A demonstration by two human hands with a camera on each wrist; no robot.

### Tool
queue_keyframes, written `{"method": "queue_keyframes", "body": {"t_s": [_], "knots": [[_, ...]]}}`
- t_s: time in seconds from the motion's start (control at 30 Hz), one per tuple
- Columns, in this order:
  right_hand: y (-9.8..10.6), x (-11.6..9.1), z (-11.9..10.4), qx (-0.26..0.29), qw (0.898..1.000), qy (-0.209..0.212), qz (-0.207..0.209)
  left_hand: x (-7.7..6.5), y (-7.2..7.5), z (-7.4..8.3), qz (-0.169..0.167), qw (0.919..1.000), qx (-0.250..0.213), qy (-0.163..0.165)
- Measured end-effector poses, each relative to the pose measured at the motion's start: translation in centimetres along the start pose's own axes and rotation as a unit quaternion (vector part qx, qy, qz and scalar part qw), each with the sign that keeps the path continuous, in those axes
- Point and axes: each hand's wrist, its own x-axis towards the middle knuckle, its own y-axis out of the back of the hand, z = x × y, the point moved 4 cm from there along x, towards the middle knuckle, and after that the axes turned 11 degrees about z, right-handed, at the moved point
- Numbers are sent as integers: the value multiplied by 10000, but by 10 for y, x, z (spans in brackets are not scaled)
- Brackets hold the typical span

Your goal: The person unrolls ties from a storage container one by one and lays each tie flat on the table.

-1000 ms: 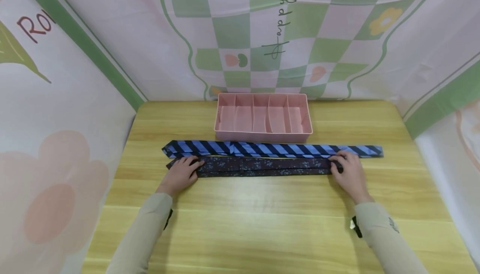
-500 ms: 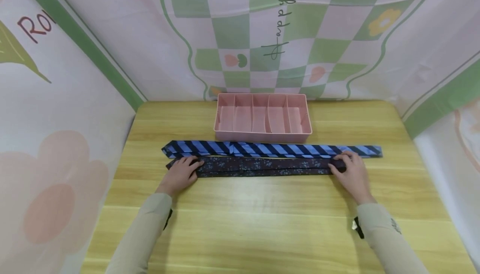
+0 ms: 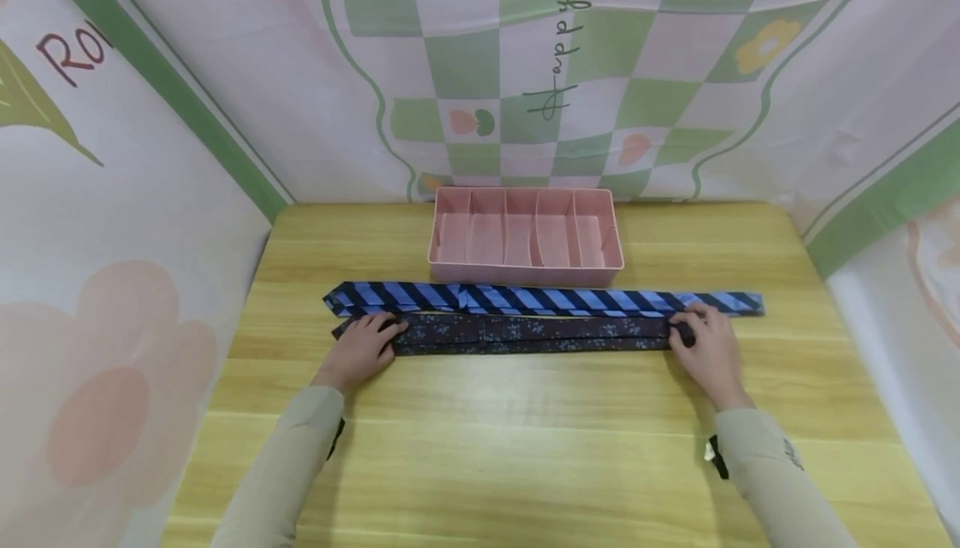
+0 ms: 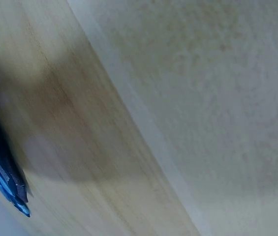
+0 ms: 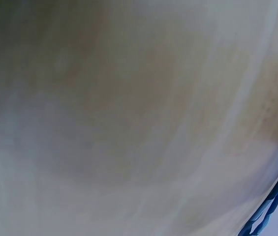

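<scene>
Two neckties lie folded lengthwise, side by side across the table. The nearer one, a dark floral necktie [image 3: 555, 333], has my hands at its two ends. My left hand [image 3: 360, 354] holds its left end, fingers over the top and thumb at the near edge. At the other end, my right hand [image 3: 708, 358] pinches the fabric between thumb and fingers. Just beyond lies a blue-and-navy striped necktie [image 3: 570, 301], its right end reaching past my right hand. The left wrist view catches dark tie fabric [image 4: 1, 152] at its edge; the right wrist view shows blue tie edges [image 5: 269, 209].
A pink tray [image 3: 525, 274] with several upright dividers stands behind the ties, close to the striped one. The wooden table [image 3: 517, 448] meets a patterned cloth backdrop [image 3: 465, 64] at the back, with more cloth walls at both sides.
My right hand has shifted slightly right along the dark necktie's end, its fingers regripping there. My left hand, the striped necktie and the tray stay put.
</scene>
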Motion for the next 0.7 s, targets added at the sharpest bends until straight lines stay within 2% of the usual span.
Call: {"method": "queue_keyframes", "body": {"t_s": [0.1, 0.23, 0.33, 0.7], "knots": [[-1, -1, 2, -67, 9999, -46, -63, 0, 0, 0, 16, 10000, -1, -33], [-1, -2, 5, -183, 9989, -403, -179, 0, -1, 0, 40, 10000, 23, -56], [1, -2, 7, -168, 9979, -613, -110, 0, -1, 0, 57, 10000, 28, -67], [5, -1, 12, -160, 9966, -801, 99, -1, -2, -1, 93, 9999, 0, -55]]}}
